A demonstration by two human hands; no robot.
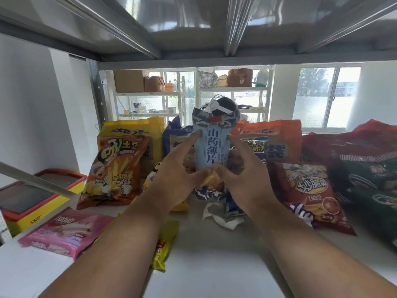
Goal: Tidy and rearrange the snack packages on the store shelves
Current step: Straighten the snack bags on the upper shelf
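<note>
A light blue snack bag [211, 143] with dark wave print stands upright in the middle of the white shelf [210, 259]. My left hand [178, 177] holds its left side, index finger stretched up along the edge and thumb at the base. My right hand [238, 175] grips its right side, fingers curled round it. An orange fries bag [116, 168] leans at the left in front of a yellow multipack [150, 125]. A red corn-snack bag [309, 190] lies at the right.
A pink wafer pack [66, 231] and a yellow packet [165, 244] lie near the front. An orange multipack [270, 138], red and dark green bags [365, 168] fill the right. A yellow and red box [40, 203] sits at the left. Crumpled white paper [221, 218] lies below the blue bag.
</note>
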